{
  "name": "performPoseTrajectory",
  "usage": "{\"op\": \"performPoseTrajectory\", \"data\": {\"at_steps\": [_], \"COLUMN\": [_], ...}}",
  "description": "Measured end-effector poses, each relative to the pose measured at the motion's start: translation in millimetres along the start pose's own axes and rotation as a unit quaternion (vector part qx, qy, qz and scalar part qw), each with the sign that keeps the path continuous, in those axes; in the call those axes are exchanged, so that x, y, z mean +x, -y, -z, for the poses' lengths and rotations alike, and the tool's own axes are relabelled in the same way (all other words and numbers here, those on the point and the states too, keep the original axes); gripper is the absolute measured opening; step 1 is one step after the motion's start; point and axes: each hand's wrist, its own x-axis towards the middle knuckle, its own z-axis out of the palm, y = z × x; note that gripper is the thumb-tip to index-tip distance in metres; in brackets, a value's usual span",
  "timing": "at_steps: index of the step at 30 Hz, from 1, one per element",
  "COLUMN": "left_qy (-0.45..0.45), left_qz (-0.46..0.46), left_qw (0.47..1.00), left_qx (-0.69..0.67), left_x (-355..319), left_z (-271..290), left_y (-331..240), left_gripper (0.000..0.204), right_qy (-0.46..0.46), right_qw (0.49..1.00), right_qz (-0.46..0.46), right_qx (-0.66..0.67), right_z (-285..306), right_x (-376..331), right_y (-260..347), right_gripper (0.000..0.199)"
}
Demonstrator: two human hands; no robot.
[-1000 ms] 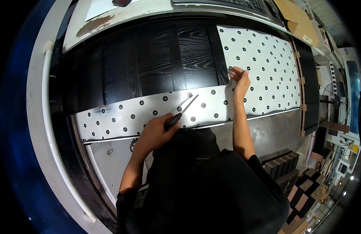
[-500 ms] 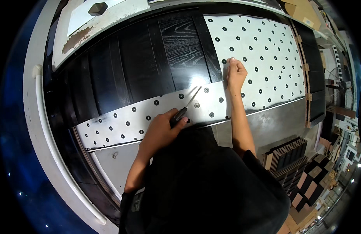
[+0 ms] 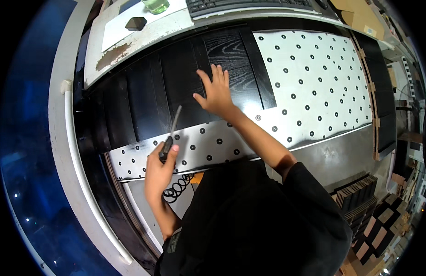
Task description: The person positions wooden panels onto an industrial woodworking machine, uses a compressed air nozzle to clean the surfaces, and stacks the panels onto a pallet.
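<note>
- Wide apart, my two hands do different jobs: my left hand (image 3: 160, 172) is closed around a tool, while my right hand (image 3: 217, 95) grips nothing, its fingers spread.
- Just beside my left wrist, toward my body, hangs a coiled black hose (image 3: 178, 187); the coils probably let it stretch and spring back out of the way.
- From my left fist a slim-bladed hand tool (image 3: 167, 149) points away from me, thumb along its black handle, a grip that seems meant for steering the tip. That tip shows over the dark wood; whether it touches, I cannot tell.
- Under my left hand and off past my right forearm runs a white bench top (image 3: 314, 83) dotted with black rings, perhaps so that panels slide without scuffing.
- Ahead of my left hand and beneath my right lie the black wood-grain panels (image 3: 233, 55), set flat, presumably to keep them steady. My right palm faces down over them, as if to feel or brace the surface; I cannot make out firm contact.
- Beyond my right hand, on a ledge, sits a black keyboard (image 3: 250, 5), likely put there to be clear of the work.
- Farther out past my left hand, the same ledge holds a dark faceted block (image 3: 135, 24) and a cup of green liquid (image 3: 157, 4).
</note>
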Motion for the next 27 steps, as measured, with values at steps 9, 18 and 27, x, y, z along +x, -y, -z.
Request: {"op": "performPoseTrajectory", "data": {"at_steps": [9,18,27], "left_qy": [0.129,0.136,0.127], "left_qz": [-0.036,-0.174,-0.022], "left_qw": [0.982,0.958,0.984], "left_qx": [0.132,0.181,0.123], "left_x": [39.0,75.9,58.3], "left_z": [-69.3,-128.6,-69.6], "left_y": [-96.7,-126.7,-75.0], "left_gripper": [0.05,0.048,0.048], "right_qy": [0.032,0.007,0.105], "right_qw": [0.998,0.994,0.991], "right_qz": [0.003,-0.036,-0.064], "right_qx": [0.052,0.1,0.058], "right_z": [7.8,63.8,139.5], "right_x": [-27.4,-93.5,-101.7], "right_y": [-4.6,-11.6,-44.7], "right_gripper": [0.046,0.057,0.053]}}
